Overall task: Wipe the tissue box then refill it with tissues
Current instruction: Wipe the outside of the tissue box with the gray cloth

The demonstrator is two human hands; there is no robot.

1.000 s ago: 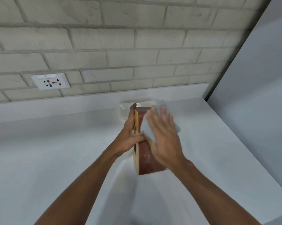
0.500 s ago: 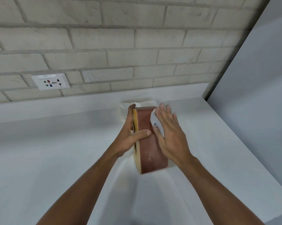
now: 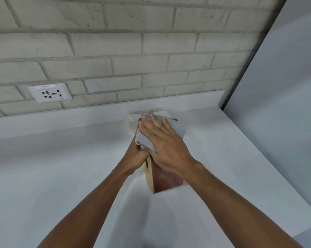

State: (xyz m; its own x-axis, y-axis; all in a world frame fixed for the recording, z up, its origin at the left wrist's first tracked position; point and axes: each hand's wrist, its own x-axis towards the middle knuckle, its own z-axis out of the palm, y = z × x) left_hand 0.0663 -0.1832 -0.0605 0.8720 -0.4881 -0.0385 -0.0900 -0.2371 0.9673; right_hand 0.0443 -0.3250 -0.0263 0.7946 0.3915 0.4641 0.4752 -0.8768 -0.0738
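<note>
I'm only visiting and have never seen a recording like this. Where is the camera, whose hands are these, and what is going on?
There is no machine here. These are a person's two bare hands, filmed by one wide-angle camera worn on the head, looking forward and down.

The left hand grips a brown tissue box, which stands on edge on a white counter. The right hand, fingers straight, presses a pale cloth against the box, as in wiping.

Behind the box lies something clear and crinkly, perhaps a plastic pack; I cannot tell what it holds. A wall socket sits in the brick wall above the counter.
</note>
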